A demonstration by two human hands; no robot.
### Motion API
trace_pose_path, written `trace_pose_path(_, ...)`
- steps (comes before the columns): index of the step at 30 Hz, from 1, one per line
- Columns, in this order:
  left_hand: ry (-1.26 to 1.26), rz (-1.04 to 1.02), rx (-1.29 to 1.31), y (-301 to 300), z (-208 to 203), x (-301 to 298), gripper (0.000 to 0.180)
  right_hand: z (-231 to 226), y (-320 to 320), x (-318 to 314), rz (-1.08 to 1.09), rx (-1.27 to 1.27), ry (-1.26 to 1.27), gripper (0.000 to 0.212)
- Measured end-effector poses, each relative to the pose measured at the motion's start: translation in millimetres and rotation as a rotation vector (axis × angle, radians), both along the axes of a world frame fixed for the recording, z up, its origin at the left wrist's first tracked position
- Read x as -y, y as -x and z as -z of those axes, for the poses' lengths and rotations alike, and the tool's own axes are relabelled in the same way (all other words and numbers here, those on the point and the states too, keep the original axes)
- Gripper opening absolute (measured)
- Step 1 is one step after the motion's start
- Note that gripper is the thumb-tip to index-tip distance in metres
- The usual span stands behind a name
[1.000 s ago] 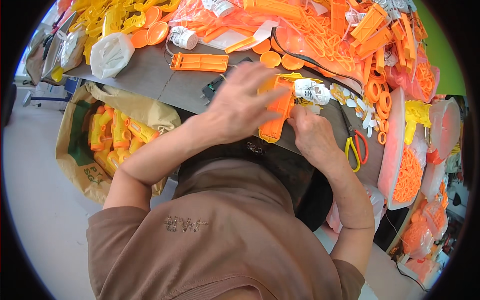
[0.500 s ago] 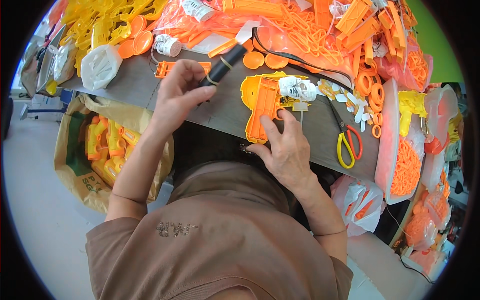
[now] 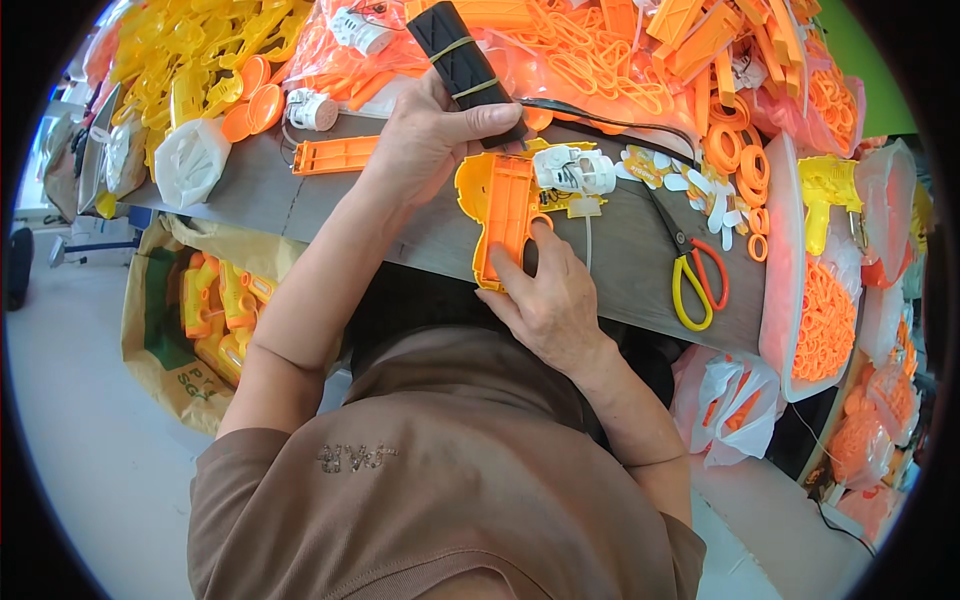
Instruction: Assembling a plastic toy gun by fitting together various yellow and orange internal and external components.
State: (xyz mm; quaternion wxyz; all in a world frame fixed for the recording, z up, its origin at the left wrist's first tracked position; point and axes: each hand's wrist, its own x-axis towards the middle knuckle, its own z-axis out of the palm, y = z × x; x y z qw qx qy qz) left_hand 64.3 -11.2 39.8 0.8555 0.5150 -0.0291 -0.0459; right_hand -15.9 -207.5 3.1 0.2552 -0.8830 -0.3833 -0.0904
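Note:
My left hand [image 3: 430,140] is closed around a black electric screwdriver [image 3: 465,65] wrapped with tan rubber bands. Its thin tip points down at the top of a yellow toy gun shell [image 3: 482,185]. In the shell lies an orange battery case [image 3: 509,205], with a white motor unit [image 3: 575,168] beside it and a thin pale tube hanging below. My right hand [image 3: 553,295] grips the lower handle end of the shell, fingers on the battery case and thumb at the near edge. Close to the fingertips is an orange ring trigger [image 3: 540,222].
Scissors [image 3: 690,270] with red and yellow handles lie right of the shell. Beyond are orange rings [image 3: 722,150], white pieces [image 3: 715,205] and heaped orange parts [image 3: 600,60]. Another orange battery case [image 3: 335,155] lies left. A paper bag [image 3: 150,340] of yellow-orange toys stands lower left.
My left hand has moved right with the screwdriver, bringing its tip down to the shell's upper edge. The shell sits slightly further left in view, still in my right hand.

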Motion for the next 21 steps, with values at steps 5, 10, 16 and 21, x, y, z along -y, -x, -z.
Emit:
trace_pose_path(5,-0.031,-0.084,-0.022,-1,8,9,0.024,5,-3,2,0.001,0.018,-0.040,0.051)
trace_pose_path(10,-0.237,-0.091,0.000,1,7,10,0.024,6,-6,4,-0.020,0.010,-0.051,0.050)
trace_pose_path(16,-0.468,-0.134,0.088,4,7,15,0.026,7,-10,6,-0.052,-0.018,-0.064,0.050)
trace_pose_path(21,-0.567,-0.087,0.119,5,7,13,0.029,8,-12,6,-0.067,-0.016,-0.093,0.050)
